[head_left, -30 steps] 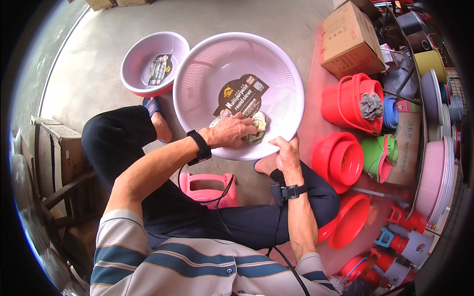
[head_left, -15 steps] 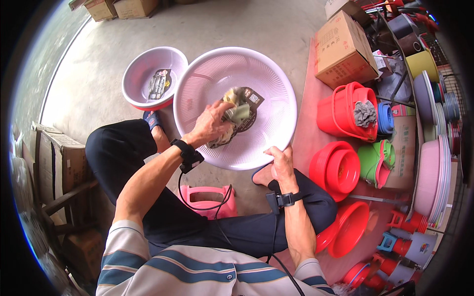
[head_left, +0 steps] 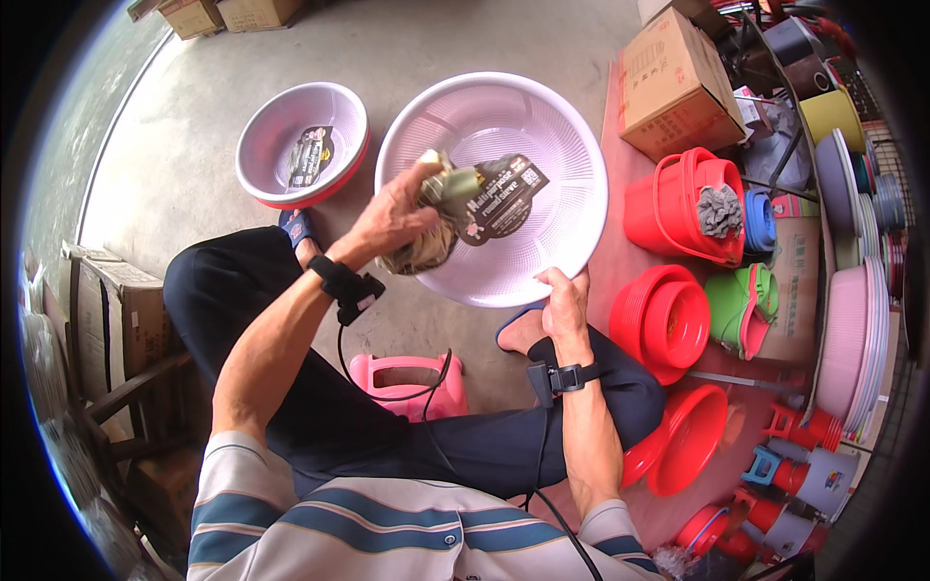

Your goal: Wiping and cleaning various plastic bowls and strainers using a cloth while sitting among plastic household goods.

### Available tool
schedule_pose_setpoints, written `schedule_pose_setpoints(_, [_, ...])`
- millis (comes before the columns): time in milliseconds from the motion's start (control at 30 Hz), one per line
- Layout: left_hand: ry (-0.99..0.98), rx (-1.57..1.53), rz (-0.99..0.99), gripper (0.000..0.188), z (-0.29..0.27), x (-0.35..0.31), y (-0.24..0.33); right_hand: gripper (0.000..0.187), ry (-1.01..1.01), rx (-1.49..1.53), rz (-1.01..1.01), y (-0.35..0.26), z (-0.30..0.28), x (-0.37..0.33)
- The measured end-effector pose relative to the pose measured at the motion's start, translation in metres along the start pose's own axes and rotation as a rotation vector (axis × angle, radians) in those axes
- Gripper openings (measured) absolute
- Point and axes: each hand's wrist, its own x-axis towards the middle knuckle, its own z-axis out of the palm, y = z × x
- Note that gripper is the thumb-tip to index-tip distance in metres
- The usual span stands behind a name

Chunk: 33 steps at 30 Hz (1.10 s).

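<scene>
A wide pale-lilac plastic sieve (head_left: 572, 174) with a perforated wall is held up in front of me, tilted. My right hand (head_left: 566, 305) grips its near right rim, thumb on the inside. In my left hand (head_left: 395, 218) is a crumpled cloth (head_left: 441, 228) of mottled green and brown. The fingers close round it at the sieve's near left side, and part of the cloth hangs over the rim. A dark label (head_left: 509, 198) lies on the sieve's inner bottom, partly covered by the cloth.
A lilac basin (head_left: 262, 179) nested in a red one stands at the far left. Red buckets (head_left: 668, 208), red basins (head_left: 644, 329), a green bucket (head_left: 731, 305) and a carton (head_left: 668, 92) line the right. A pink stool (head_left: 441, 397) is between my legs.
The sieve has moved up and to the right, with my right hand still on its rim. My left hand has shifted with the cloth from the inner bottom toward the left rim.
</scene>
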Motion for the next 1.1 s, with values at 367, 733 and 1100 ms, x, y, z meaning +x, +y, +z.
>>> schedule_pose_setpoints(367, [0.131,-0.367,-0.549,0.029,-0.064,-0.03,0.012,0.052,0.119,0.193,-0.13,-0.009,-0.009,0.009])
schedule_pose_setpoints(733, [-0.136,-0.616,-0.49,0.027,-0.062,-0.033,-0.006,0.052,0.09,0.133,-0.157,-0.017,-0.007,0.005])
schedule_pose_setpoints(1100, [-0.196,0.195,0.38,0.038,-0.064,-0.039,-0.024,0.029,0.111,0.147,-0.057,-0.023,-0.015,0.01])
